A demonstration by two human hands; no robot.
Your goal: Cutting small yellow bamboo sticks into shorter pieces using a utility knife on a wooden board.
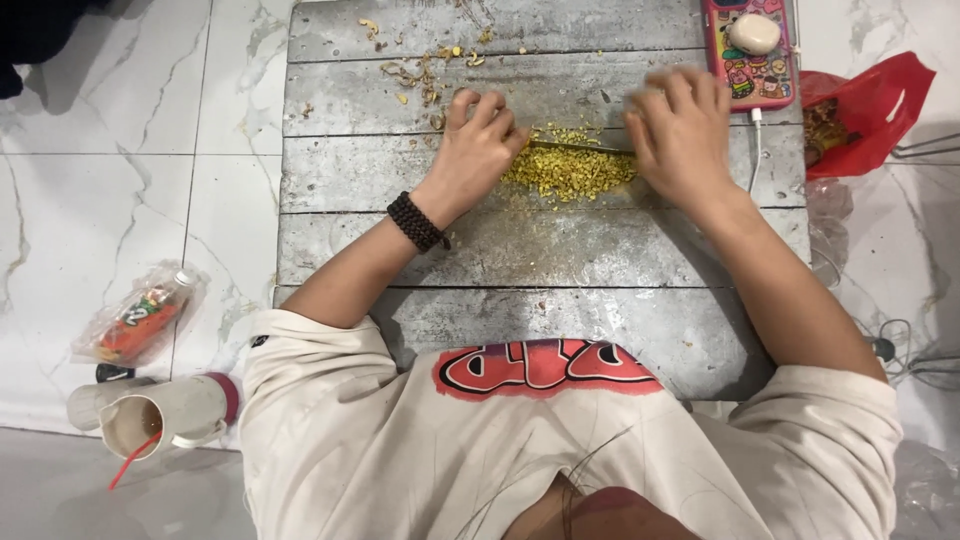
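Observation:
A pile of small yellow chopped bits (pixel 572 170) lies on a grey wooden board (pixel 540 250). A thin dark blade edge (pixel 585 147) runs along the far side of the pile, between my two hands. My left hand (pixel 478 145), with a dark bead bracelet at the wrist, rests fingers curled at the pile's left end. At the right end my right hand (pixel 682 125) is blurred, fingers bent over that end of the blade. I cannot tell how either hand grips it.
Yellow scraps (pixel 425 70) are scattered at the board's far left. A pink phone (pixel 752 50) with a white cable lies at the far right corner, a red plastic bag (pixel 860 110) beside it. On the floor left lie a wrapped bottle (pixel 140 318) and a cup with a straw (pixel 150 420).

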